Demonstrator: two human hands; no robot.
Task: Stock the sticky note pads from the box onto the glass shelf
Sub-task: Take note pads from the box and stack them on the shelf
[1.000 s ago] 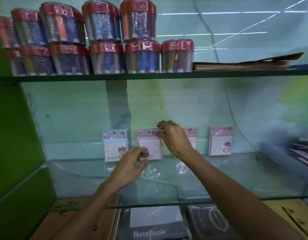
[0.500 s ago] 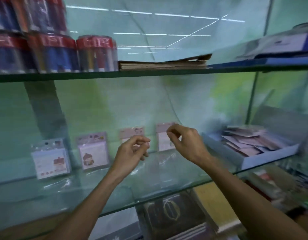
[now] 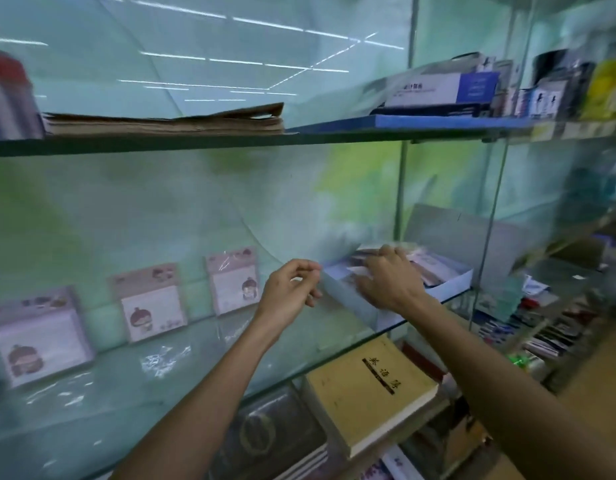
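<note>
The right hand (image 3: 391,284) reaches into the box (image 3: 451,284), palm down, fingers spread over the loose pads (image 3: 429,266) piled inside; whether its grip has closed on one cannot be told, since the fingertips are blurred and partly hidden. The left hand (image 3: 289,294) hovers just left of the box's near corner, its fingers loosely curled toward the thumb, holding nothing. The box sits at the right end of the glass shelf (image 3: 182,372), with its grey lid standing up behind. Three packaged pads lean upright against the back wall further left, well apart from one another: the nearest pad (image 3: 234,280), a middle pad (image 3: 150,302) and a far pad (image 3: 40,336). A yellow book (image 3: 370,389) lies on the level below, under the box.
</note>
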